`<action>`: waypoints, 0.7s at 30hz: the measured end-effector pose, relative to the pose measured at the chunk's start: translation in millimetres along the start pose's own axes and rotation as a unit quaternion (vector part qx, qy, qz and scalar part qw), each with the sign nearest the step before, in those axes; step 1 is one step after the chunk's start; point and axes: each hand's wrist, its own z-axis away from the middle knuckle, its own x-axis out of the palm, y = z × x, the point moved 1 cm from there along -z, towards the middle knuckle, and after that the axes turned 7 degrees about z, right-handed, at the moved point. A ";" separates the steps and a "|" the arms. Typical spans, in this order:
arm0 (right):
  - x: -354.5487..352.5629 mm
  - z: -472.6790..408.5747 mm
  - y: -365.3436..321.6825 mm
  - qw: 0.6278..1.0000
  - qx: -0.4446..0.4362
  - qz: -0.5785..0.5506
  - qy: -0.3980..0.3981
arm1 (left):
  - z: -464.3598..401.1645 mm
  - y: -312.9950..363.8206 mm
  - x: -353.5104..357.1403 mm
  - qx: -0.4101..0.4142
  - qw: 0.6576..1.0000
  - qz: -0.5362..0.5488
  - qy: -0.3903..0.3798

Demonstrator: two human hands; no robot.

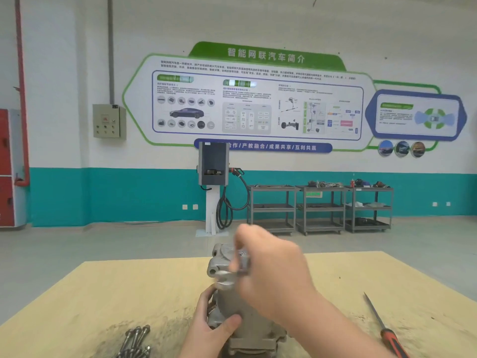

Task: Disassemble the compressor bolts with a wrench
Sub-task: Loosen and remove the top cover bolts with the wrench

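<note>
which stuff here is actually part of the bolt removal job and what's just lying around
Part of the job:
compressor, gripped by the left hand
right hand at its top, blurred; any tool in it cannot be made out
removed bolts on the table

Lying about:
red-handled screwdriver
carts by the wall
charging post

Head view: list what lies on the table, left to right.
Bolts → left hand gripping the compressor → right hand, blurred, at the compressor's top → screwdriver.
</note>
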 end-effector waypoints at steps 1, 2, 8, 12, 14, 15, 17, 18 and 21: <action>5.3 -13.7 -8.6 0.996 -0.056 0.058 -0.044 | -0.4 -0.3 -0.6 -0.001 1.000 -0.008 0.001; 13.6 -27.9 -14.7 0.984 -0.107 0.109 -0.095 | -0.9 -0.5 -1.5 -0.002 1.000 -0.012 0.005; 70.4 -90.8 -5.0 0.934 -0.192 0.170 -0.250 | -0.8 -2.0 -0.7 -0.012 0.999 -0.033 0.015; 95.6 -111.6 32.4 0.916 0.021 0.038 -0.398 | 0.2 0.7 -1.8 -0.010 0.998 -0.060 0.027; 99.7 -118.3 49.8 0.891 0.126 -0.029 -0.435 | 0.0 0.7 -2.5 -0.011 0.998 -0.055 0.026; 98.9 -120.3 58.6 0.886 0.162 -0.037 -0.433 | -0.3 0.5 -2.9 -0.013 0.998 -0.054 0.027; 96.6 -115.1 74.0 0.892 0.220 0.005 -0.395 | -1.1 1.4 -3.9 -0.014 0.998 -0.054 0.031; 96.4 -111.2 80.4 0.894 0.217 0.050 -0.389 | -1.4 2.2 -4.0 -0.009 0.998 -0.055 0.031; 90.5 -103.1 102.2 0.872 0.367 0.021 -0.324 | -2.0 3.2 -2.9 -0.001 0.999 -0.045 0.021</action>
